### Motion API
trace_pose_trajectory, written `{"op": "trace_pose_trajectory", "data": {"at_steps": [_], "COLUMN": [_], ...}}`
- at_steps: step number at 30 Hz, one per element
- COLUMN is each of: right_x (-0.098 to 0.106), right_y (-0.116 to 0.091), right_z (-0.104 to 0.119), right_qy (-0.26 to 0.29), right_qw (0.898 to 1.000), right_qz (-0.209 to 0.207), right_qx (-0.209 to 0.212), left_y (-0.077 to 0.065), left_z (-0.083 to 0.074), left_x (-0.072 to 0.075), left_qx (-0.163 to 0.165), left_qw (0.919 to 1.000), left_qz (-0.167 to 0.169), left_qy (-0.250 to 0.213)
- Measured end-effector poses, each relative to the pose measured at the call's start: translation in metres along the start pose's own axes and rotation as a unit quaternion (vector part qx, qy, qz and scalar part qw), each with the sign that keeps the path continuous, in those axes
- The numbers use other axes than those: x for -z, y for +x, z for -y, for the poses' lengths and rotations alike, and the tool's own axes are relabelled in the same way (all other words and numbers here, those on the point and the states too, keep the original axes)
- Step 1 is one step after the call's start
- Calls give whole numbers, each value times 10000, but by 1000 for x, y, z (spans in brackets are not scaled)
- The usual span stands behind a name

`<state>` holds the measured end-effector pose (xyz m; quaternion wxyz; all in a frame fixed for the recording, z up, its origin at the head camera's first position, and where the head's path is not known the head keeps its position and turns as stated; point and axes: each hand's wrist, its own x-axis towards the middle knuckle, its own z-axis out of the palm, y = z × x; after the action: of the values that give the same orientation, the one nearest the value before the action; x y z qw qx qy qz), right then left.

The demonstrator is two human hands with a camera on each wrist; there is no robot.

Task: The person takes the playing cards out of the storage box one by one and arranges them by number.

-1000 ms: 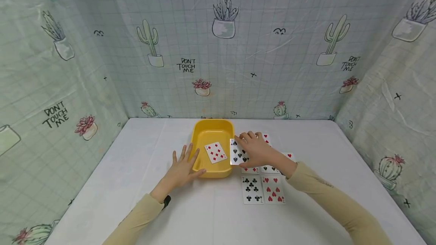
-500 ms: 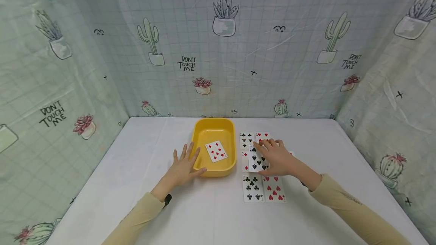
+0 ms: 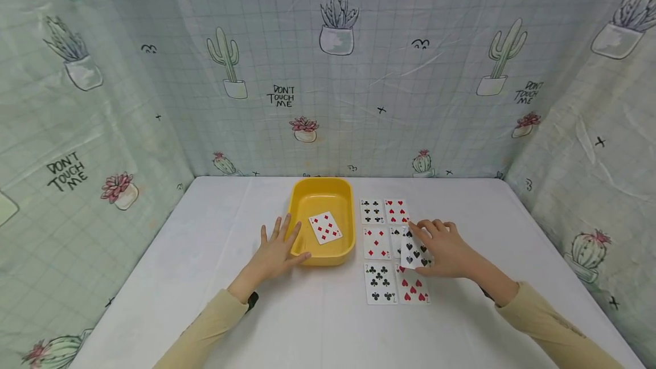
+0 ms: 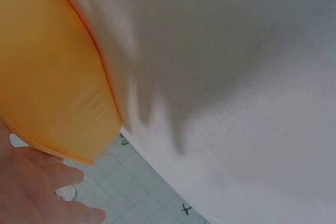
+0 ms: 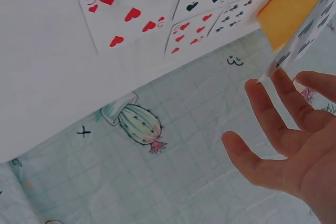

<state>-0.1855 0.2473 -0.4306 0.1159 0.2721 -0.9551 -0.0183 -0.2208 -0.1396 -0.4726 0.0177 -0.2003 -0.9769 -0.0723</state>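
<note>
My right hand [image 3: 447, 250] pinches the seven of spades [image 3: 414, 250] by its edge, face up, above the right of the card rows. It overlaps the five of spades [image 3: 395, 239] and the top of the seven of hearts [image 3: 413, 288]. The right wrist view shows the five of hearts [image 5: 122, 17] lying flat; the right hand covers it in the head view. With fingers spread, my left hand [image 3: 273, 256] rests against the left rim of a yellow plastic bin [image 3: 320, 191]. Inside that bin lies the seven of diamonds [image 3: 325, 228].
Right of the bin, cards lie face up in rows: six of clubs [image 3: 372, 212] and six of hearts [image 3: 397, 211] at the back, five of diamonds [image 3: 376, 242] in the middle, seven of clubs [image 3: 380, 285] in front. A printed cloth [image 3: 348, 84] surrounds the white table [image 3: 307, 323].
My right hand has carried the seven of spades rightward from the bin's right rim across the cards, uncovering the sixes and the five of diamonds. The left hand has stayed at the bin.
</note>
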Motion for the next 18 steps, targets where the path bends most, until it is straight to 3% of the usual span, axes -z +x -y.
{"op": "trace_pose_trajectory", "data": {"at_steps": [6,18], "right_x": [-9,-22], "right_y": [-15,-42], "right_z": [-4,-10], "right_qy": [-65,-14], "right_qw": [9996,9986], "right_qz": [235,475], "right_qx": [-133,-215], "left_y": [-1,-1], "left_z": [1,0], "left_x": [1,2], "left_qx": [-28,-6], "left_qw": [9998,9999], "left_qz": [-58,-43], "left_qy": [190,146]}}
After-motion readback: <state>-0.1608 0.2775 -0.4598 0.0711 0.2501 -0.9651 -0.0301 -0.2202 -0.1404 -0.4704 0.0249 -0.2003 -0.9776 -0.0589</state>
